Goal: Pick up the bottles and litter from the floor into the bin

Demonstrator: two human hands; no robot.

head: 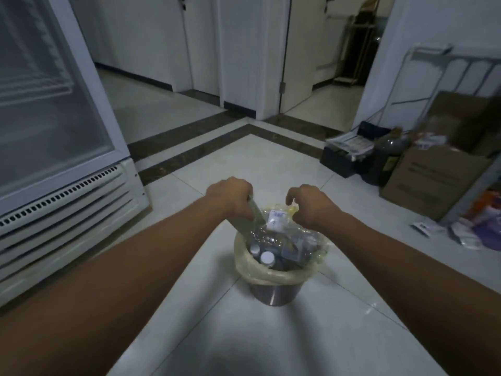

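Note:
A small metal bin (273,294) lined with a pale yellow plastic bag (260,272) stands on the tiled floor in front of me. It is packed with clear plastic bottles (267,256) with white caps and crumpled wrappers (276,218). My left hand (230,195) grips the stretched far-left edge of the bag, pulling it up. My right hand (311,203) has its fingers curled at the bag's far-right edge, gripping the plastic there. Both hands are above the bin's far rim.
A glass-door fridge (54,131) stands close on the left. Cardboard boxes (433,180), a dark bottle (390,156), a black crate with papers (347,156) and loose litter (466,234) crowd the right wall. White doors (298,50) lie ahead.

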